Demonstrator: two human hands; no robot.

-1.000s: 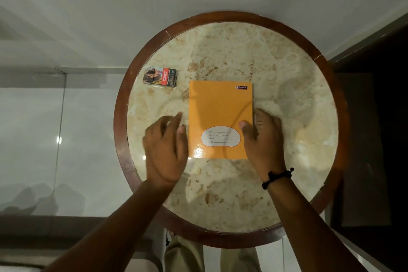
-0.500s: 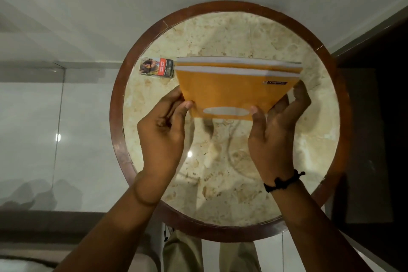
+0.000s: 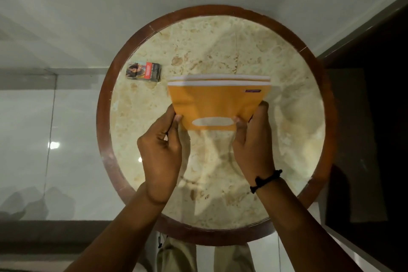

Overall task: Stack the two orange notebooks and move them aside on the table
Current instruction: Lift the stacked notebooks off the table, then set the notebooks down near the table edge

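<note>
Two orange notebooks [image 3: 217, 101] are held together as one stack, lifted off the round marble table [image 3: 287, 134] and tilted so their white page edges face up. The front cover shows a white oval label. My left hand [image 3: 162, 150] pinches the stack's lower left corner. My right hand [image 3: 254, 146], with a black wristband, grips the lower right corner. The stack hovers over the table's middle.
A small cigarette pack [image 3: 143, 72] lies near the table's far left. The table has a dark wooden rim [image 3: 103, 139]. Glossy floor lies to the left, a dark panel to the right, and my trouser legs show below the near rim.
The notebooks lay flat on the table a second ago. Both hands picked them up, tilted them on edge, and have since shifted them slightly nearer and lower.
</note>
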